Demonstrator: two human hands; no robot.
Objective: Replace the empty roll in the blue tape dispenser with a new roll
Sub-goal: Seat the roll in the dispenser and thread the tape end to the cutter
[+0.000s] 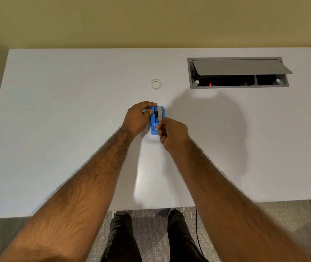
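The blue tape dispenser (153, 127) stands on the white desk (66, 129), with a pale roll (160, 112) seated in its far end. My left hand (138, 118) grips the dispenser's left side, fingers curled over the top by the roll. My right hand (171, 132) is at the near right of the dispenser, thumb and forefinger pinched together at what looks like the tape's end near the cutter. A small white ring (156, 84), a roll or bare core, lies flat on the desk beyond the dispenser, apart from both hands.
A grey cable box (237, 72) with its lid tilted up is set into the desk at the far right. The desk's front edge runs near my legs, and a black cable (198, 237) hangs below it.
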